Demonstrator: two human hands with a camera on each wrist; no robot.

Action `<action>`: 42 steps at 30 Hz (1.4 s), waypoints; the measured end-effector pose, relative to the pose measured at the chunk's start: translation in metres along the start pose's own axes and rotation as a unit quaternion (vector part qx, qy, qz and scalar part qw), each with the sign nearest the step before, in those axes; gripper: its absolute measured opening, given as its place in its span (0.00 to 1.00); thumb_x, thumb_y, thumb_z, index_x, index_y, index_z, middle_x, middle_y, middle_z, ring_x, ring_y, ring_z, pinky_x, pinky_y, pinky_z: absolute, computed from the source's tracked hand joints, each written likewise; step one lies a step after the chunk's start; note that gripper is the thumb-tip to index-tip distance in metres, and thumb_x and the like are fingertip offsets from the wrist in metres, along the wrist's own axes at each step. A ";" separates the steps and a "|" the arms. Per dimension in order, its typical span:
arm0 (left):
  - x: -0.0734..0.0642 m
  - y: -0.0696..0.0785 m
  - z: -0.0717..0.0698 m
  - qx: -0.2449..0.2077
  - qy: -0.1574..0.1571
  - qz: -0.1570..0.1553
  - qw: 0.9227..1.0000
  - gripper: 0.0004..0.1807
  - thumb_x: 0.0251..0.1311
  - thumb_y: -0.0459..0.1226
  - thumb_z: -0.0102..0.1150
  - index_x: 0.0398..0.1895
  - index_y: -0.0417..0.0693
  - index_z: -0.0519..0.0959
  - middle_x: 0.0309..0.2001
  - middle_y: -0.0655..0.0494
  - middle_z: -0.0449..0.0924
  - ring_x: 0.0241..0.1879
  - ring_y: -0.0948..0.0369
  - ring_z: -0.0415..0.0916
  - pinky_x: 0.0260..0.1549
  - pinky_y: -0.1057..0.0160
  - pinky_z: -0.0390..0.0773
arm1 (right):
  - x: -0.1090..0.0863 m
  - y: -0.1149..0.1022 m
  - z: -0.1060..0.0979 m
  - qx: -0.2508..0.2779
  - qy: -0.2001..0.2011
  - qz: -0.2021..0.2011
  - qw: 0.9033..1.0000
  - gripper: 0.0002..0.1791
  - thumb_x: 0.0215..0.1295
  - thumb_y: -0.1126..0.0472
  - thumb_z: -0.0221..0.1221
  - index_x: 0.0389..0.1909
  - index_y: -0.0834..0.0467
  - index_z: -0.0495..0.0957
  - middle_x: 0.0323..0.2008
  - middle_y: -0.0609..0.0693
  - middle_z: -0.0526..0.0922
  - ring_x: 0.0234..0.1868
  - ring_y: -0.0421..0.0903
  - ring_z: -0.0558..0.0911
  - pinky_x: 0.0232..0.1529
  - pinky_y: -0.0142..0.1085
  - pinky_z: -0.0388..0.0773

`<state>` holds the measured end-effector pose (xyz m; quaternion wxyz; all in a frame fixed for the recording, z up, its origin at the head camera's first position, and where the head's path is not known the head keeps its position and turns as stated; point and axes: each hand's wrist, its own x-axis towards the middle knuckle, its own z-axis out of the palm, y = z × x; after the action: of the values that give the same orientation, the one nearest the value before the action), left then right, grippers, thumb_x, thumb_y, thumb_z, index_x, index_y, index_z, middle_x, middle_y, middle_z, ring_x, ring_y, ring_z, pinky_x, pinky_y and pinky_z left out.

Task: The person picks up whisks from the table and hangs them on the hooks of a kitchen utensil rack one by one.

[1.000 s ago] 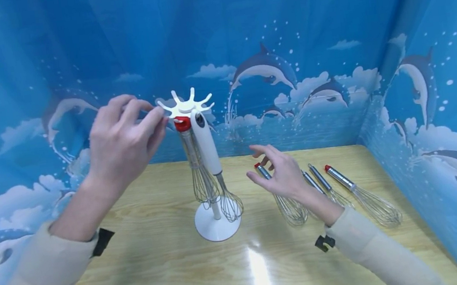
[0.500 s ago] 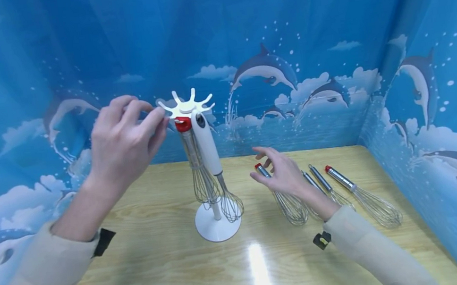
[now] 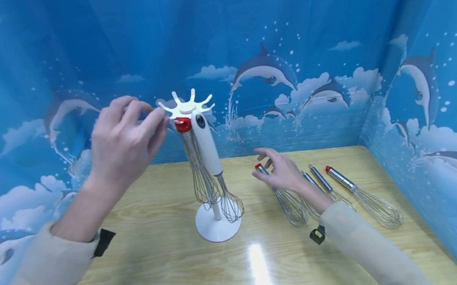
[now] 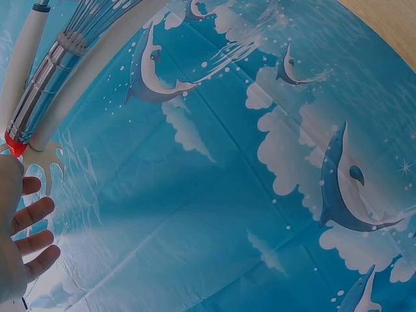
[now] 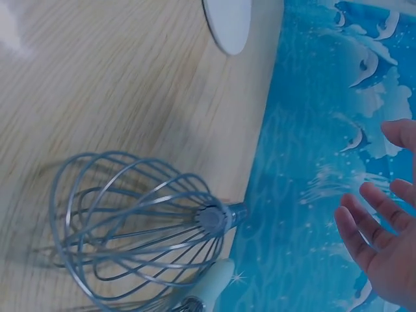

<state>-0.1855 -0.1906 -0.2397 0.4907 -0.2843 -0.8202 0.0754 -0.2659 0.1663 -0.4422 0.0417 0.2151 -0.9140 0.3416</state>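
My left hand [image 3: 125, 136] is raised beside the top of a white rotary stand [image 3: 186, 106], its fingertips at a left prong; contact cannot be made out. Its fingers look loosely bent and spread in the left wrist view. On the stand hang a red-capped steel whisk [image 3: 189, 142] and a white-handled whisk [image 3: 207, 145]. Over the table's right side hovers my right hand [image 3: 283, 171], fingers apart, holding nothing. Just below it lies another red-tipped whisk [image 3: 289, 204], partly hidden by the hand; a wire whisk head [image 5: 130, 224] shows large in the right wrist view.
Right of that hand, small whisks [image 3: 320, 178] and a larger red-tipped whisk [image 3: 365, 197] lie on the wooden table [image 3: 163, 269]. The stand's round white base [image 3: 214, 232] sits mid-table. A blue dolphin-print curtain [image 3: 214, 25] encloses the back and sides.
My right hand has drifted slightly right and down, still above the red-tipped whisk. The left hand and the whisks on the stand stay nearly still.
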 end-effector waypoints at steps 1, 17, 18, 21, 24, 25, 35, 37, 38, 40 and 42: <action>0.000 0.000 0.000 0.000 0.000 0.000 1.000 0.15 0.78 0.43 0.55 0.43 0.41 0.84 0.42 0.39 0.88 0.48 0.41 0.82 0.40 0.46 0.87 | 0.001 0.002 0.001 0.000 -0.002 0.003 1.000 0.39 0.67 0.47 0.70 0.76 0.48 0.68 0.60 0.55 0.83 0.49 0.57 0.87 0.41 0.43 0.85; 0.000 0.000 -0.001 -0.003 0.001 0.000 1.000 0.14 0.77 0.43 0.56 0.43 0.41 0.84 0.42 0.39 0.88 0.48 0.41 0.82 0.40 0.46 0.86 | 0.022 0.020 0.009 -0.012 -0.031 0.057 0.998 0.37 0.68 0.47 0.68 0.75 0.51 0.69 0.60 0.60 0.83 0.49 0.56 0.86 0.44 0.50 0.85; -0.001 0.000 -0.001 -0.003 0.000 -0.001 1.000 0.14 0.77 0.43 0.56 0.44 0.41 0.84 0.42 0.39 0.88 0.48 0.41 0.82 0.40 0.46 0.86 | 0.023 0.021 0.009 -0.010 -0.033 0.063 0.997 0.37 0.68 0.46 0.68 0.75 0.50 0.70 0.61 0.60 0.83 0.48 0.55 0.86 0.44 0.49 0.85; -0.001 0.000 -0.001 -0.003 -0.002 -0.001 1.000 0.14 0.77 0.43 0.56 0.44 0.41 0.84 0.42 0.39 0.88 0.48 0.41 0.82 0.40 0.46 0.86 | 0.025 0.024 0.009 -0.008 -0.039 0.070 0.997 0.38 0.68 0.45 0.68 0.75 0.51 0.70 0.60 0.59 0.83 0.45 0.50 0.86 0.42 0.47 0.85; 0.000 0.000 -0.001 -0.005 -0.002 -0.001 1.000 0.14 0.78 0.43 0.55 0.44 0.41 0.84 0.42 0.39 0.88 0.48 0.41 0.82 0.40 0.46 0.86 | 0.026 0.028 0.010 -0.011 -0.043 0.073 0.996 0.38 0.68 0.45 0.68 0.76 0.52 0.69 0.60 0.59 0.83 0.43 0.48 0.86 0.41 0.45 0.84; 0.000 0.000 -0.001 -0.005 -0.002 -0.001 1.000 0.14 0.78 0.43 0.55 0.44 0.41 0.84 0.42 0.39 0.88 0.48 0.41 0.82 0.40 0.46 0.86 | 0.026 0.029 0.011 -0.012 -0.045 0.073 0.996 0.38 0.68 0.45 0.68 0.76 0.53 0.69 0.60 0.59 0.83 0.42 0.48 0.86 0.40 0.45 0.84; 0.000 0.000 0.000 -0.002 -0.006 -0.002 1.000 0.15 0.78 0.43 0.55 0.44 0.41 0.84 0.42 0.39 0.88 0.47 0.41 0.82 0.41 0.47 0.87 | 0.025 0.043 0.015 -0.030 -0.063 0.084 0.994 0.41 0.67 0.44 0.68 0.76 0.55 0.68 0.60 0.60 0.84 0.41 0.48 0.86 0.38 0.41 0.84; 0.000 0.000 0.000 -0.002 -0.007 -0.002 1.000 0.15 0.78 0.43 0.55 0.44 0.41 0.84 0.42 0.39 0.88 0.47 0.41 0.81 0.40 0.47 0.86 | 0.024 0.045 0.016 -0.030 -0.067 0.090 0.993 0.41 0.67 0.45 0.69 0.76 0.56 0.68 0.60 0.60 0.84 0.40 0.47 0.85 0.38 0.41 0.84; 0.000 0.000 0.000 -0.002 -0.007 -0.002 1.000 0.15 0.78 0.43 0.55 0.44 0.41 0.84 0.42 0.39 0.88 0.47 0.41 0.81 0.40 0.47 0.86 | 0.024 0.046 0.016 -0.029 -0.068 0.094 0.993 0.41 0.66 0.45 0.69 0.76 0.56 0.68 0.60 0.60 0.83 0.39 0.47 0.85 0.38 0.40 0.84; 0.000 0.000 0.000 -0.002 -0.007 -0.002 1.000 0.15 0.78 0.43 0.55 0.44 0.41 0.84 0.42 0.39 0.88 0.47 0.41 0.82 0.40 0.47 0.86 | 0.024 0.048 0.017 -0.026 -0.072 0.099 0.992 0.42 0.66 0.47 0.70 0.77 0.56 0.68 0.61 0.59 0.83 0.39 0.47 0.85 0.37 0.40 0.84; 0.000 0.000 0.000 -0.003 -0.006 -0.002 1.000 0.15 0.78 0.43 0.55 0.44 0.41 0.84 0.42 0.39 0.88 0.47 0.41 0.82 0.40 0.47 0.86 | 0.024 0.050 0.018 -0.025 -0.075 0.104 0.991 0.42 0.65 0.49 0.71 0.77 0.56 0.68 0.61 0.59 0.83 0.39 0.47 0.85 0.36 0.39 0.84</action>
<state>-0.1851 -0.1903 -0.2399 0.4852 -0.2838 -0.8237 0.0742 -0.3076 0.1794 -0.4809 -0.0574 0.1430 -0.9400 0.3043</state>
